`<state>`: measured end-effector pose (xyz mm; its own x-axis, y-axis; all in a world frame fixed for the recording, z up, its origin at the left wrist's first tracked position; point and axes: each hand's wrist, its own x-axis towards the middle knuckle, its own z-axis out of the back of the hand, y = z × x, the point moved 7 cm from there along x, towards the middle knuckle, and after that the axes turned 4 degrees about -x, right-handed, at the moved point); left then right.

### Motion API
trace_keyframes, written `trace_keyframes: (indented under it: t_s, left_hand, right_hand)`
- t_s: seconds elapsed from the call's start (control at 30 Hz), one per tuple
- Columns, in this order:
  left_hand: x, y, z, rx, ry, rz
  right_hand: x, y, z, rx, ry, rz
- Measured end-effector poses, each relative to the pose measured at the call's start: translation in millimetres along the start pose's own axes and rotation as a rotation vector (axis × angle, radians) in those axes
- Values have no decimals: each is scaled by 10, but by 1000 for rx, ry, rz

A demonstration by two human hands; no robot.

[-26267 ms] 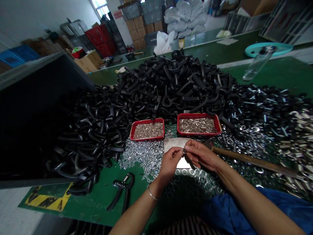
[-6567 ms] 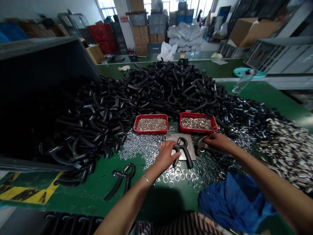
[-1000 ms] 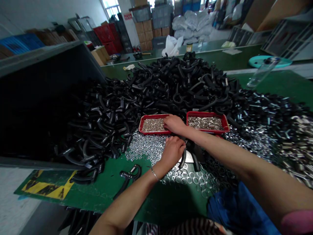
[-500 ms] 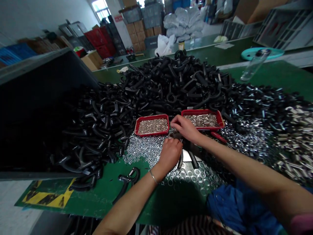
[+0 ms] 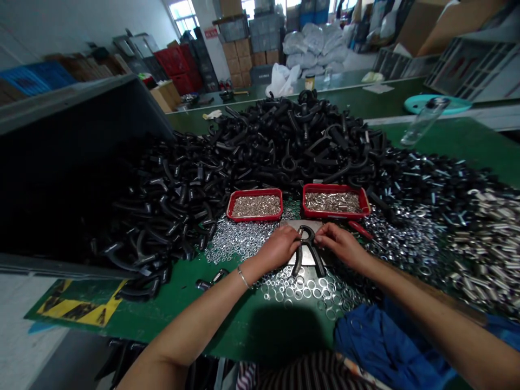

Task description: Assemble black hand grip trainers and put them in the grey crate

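Holding a black hand-grip exerciser (image 5: pixel 306 250) flat on a steel plate (image 5: pixel 305 260), head up, handles toward the person. L hand (image 5: pixel 278 248) is curled, fingers closed on the left of the head. R hand (image 5: pixel 340 244) has fingers pressed together, tips pinching the head's right side; exact hold is partly hidden. Vs. the prior frame, R hand has dropped from the front of the R tray to the exerciser, and the plate shows more. Red trays sit just beyond: L one (image 5: pixel 255 206) w/ small silver parts, R one (image 5: pixel 333 202) w/ metal sleeves. Loose washers (image 5: pixel 309 295) lie around the plate, black handles (image 5: pixel 280 157) heaped behind. Second exerciser (image 5: pixel 211 280) lies just past L forearm, partly hidden. Red wall sign (image 5: pixel 210 33): too small to read. Green bench (image 5: pixel 268 330) shows btwn L forearm & blue cloth (image 5: pixel 377 346), w/ yellow-black tape (image 5: pixel 77 310) at its L corner.
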<state>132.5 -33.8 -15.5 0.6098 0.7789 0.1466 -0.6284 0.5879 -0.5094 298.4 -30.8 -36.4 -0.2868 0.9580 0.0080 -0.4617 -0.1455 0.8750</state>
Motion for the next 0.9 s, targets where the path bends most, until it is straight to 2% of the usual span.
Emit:
trace_keyframes:
  t_s: [0.13, 0.2, 0.27, 0.33, 0.43, 0.5, 0.6, 0.7, 0.77, 0.9]
  left_hand:
    - [1, 336, 433, -55, -264, 116]
    - [56, 561, 657, 16, -324, 170]
    - [143, 825, 815, 166, -293, 258]
    - [236, 1111, 891, 344, -187, 379]
    - [344, 1443, 900, 467, -40, 500]
    - [389, 1534, 882, 463, -13, 498]
    - [372, 1530, 874, 477, -43, 448]
    - [258, 1391, 937, 467, -222, 383]
    - [169, 1232, 943, 416, -331, 334]
    - [90, 771, 754, 190, -370, 226]
  right_hand:
    - [36, -15, -75, -83, -3, 15]
    - [50, -40, -83, -127, -17, 26]
    - [51, -81, -56, -146, -39, 24]
    - [36, -146, 11, -135, -76, -5]
    - [-3, -253, 119, -87, -104, -75]
    - [-18, -283, 157, -72, -90, -100]
    - [6, -237, 153, -110, -53, -78]
    - [62, -150, 108, -174, -50, -21]
    - [92, -129, 65, -182, -60, -7]
    - [108, -165, -3, -153, -73, -21]
